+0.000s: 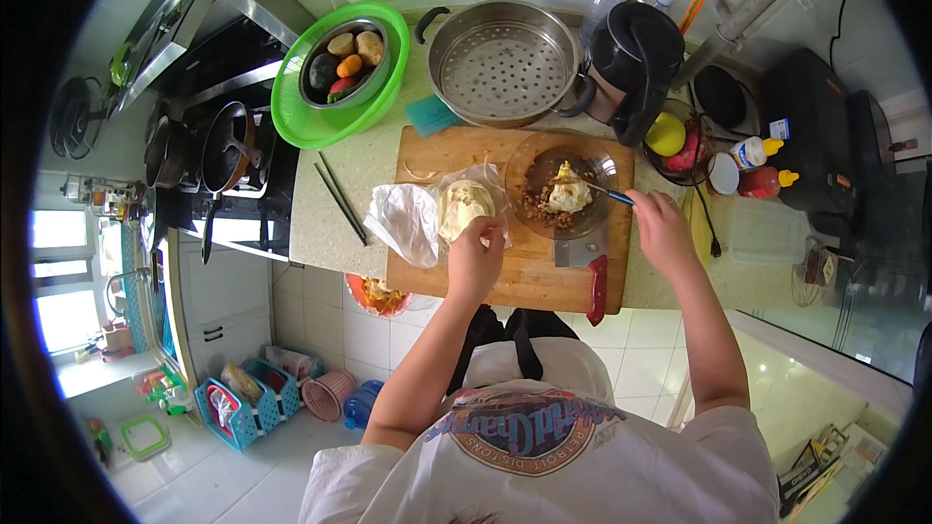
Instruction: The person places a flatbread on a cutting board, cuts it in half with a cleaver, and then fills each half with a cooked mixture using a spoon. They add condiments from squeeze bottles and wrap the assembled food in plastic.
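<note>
My right hand point(662, 225) grips a slim utensil with a dark handle point(617, 196). The utensil's head is sunk in a pale creamy lump point(569, 194), so its kind cannot be told. That lump lies in a clear glass bowl point(604, 160) among brown crumbly bits. To the left, a round portion of pale creamy food point(466, 208) sits in clear plastic wrapping. My left hand point(478, 254) is closed, its fingers pinching the near edge of this wrapped food. White crumpled plastic point(404, 223) spreads beside it. Both stand on a wooden cutting board point(529, 267).
A cleaver with a red handle point(597, 289) lies by the glass bowl, its handle over the board's front edge. Behind the board stand a steamer pot point(505, 58), a green basket point(291, 102) and a black kettle point(636, 49). Dark chopsticks point(340, 199) lie left; bottles point(762, 182) stand right.
</note>
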Demonstrator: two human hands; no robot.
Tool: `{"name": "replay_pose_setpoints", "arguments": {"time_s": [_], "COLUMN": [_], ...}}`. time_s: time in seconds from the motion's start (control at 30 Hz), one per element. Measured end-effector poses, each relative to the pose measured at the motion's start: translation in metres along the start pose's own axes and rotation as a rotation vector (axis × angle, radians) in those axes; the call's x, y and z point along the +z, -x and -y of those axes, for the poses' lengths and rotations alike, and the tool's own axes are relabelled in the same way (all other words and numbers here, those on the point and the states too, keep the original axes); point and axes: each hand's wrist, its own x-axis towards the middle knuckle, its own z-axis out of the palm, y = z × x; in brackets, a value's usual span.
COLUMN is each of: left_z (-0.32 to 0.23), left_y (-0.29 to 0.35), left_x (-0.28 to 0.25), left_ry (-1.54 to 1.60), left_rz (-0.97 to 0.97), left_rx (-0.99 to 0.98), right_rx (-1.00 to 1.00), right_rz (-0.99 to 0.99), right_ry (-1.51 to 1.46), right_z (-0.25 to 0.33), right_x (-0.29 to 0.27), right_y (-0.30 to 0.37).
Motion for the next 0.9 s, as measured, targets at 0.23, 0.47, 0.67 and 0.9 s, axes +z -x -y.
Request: {"name": "replay_pose_setpoints", "arguments": {"time_s": [0.23, 0.47, 0.67, 0.9], "left_z": [0.002, 0.0, 0.016, 0.001], "left_y": [-0.003, -0.002, -0.003, -0.07], "left_x": [-0.005, -0.007, -0.013, 0.012], "left_ry": [0.009, 0.019, -0.255, -0.235], "left_rz": [0.013, 0.009, -0.103, -0.1], "left_rx": [-0.017, -0.006, 0.125, 0.326], "right_rx": [0.045, 0.11, 0.09, 0.023], "right_rz": [0.009, -0.096, -0.129, -0.156], "right_ry": [0.202, 0.245, 0.177, 0.125], "right_z": [0.0, -0.014, 0.012, 0.017], "right_x": [0.009, 0.018, 0.011, 0.053], "right_y": [0.021, 0.003, 0.001, -0.016]}}
